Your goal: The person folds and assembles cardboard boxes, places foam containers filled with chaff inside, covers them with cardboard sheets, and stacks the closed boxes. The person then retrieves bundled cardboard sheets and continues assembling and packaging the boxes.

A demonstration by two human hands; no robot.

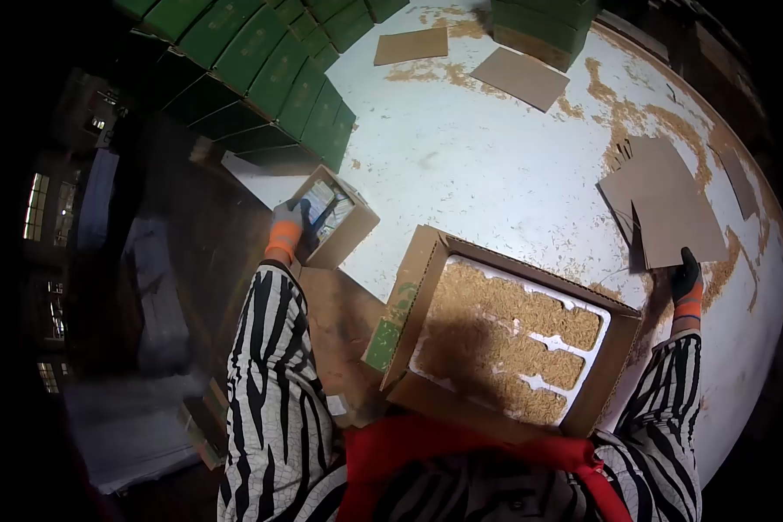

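In a grey and orange glove, my left hand (pixel 291 228) reaches to the near side of a small open carton (pixel 350 233) that holds pale packets and a dark item; its fingertips are hard to make out. My right hand (pixel 686 277), in a dark and orange glove, is at the lower corner of some brown cardboard sheets (pixel 670 204), its fingers pressed to the edge. Between my arms stands a large open carton (pixel 422 287). Inside it lies a white tray (pixel 590 358) with wood shavings (pixel 505 317) in its hollows.
Green boxes (pixel 274 74) are stacked at the upper left, and another green stack (pixel 539 30) stands at the top. Loose cardboard pieces (pixel 520 78) and scattered shavings lie on the white table (pixel 461 157). Beyond the table's left edge is dark floor.
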